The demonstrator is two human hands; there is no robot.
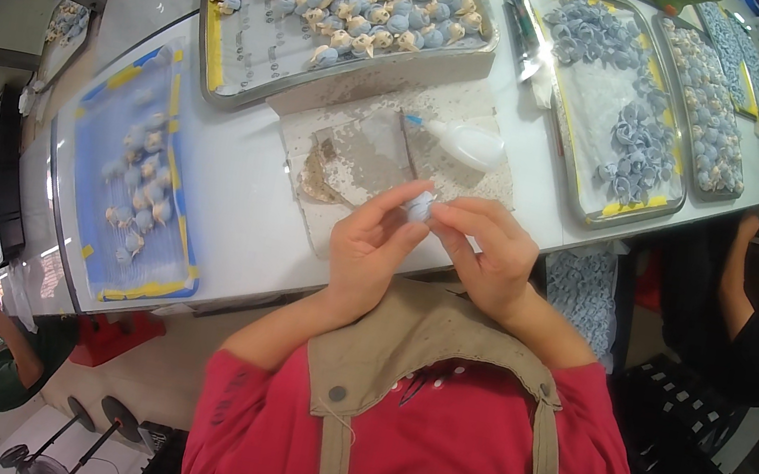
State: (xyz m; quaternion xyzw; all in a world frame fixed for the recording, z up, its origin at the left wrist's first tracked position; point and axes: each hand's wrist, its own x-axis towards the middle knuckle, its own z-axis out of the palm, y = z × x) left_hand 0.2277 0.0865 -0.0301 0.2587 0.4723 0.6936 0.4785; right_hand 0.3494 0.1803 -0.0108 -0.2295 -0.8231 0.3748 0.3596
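Between my fingertips is a small blue-grey rounded piece point(419, 208), partly hidden by the fingers. My left hand point(369, 248) pinches it from one side, and my right hand point(498, 255) grips it from the other. Both hands are just above the near edge of a stained board point(469, 187) on the white table. Lying on that board, beyond my hands, is a white squeeze bottle point(470, 145) with a blue tip. A brownish smear or scrap point(319, 176) lies to the left.
A metal tray point(261, 44) of blue-and-cream figurines stands at the back. On the left is a blue tray point(92, 166) with similar ones; on the right, a tray point(574, 139) of blue-grey cup-shaped pieces and another filled tray point(701, 111). Other people point(755, 354) sit at both sides.
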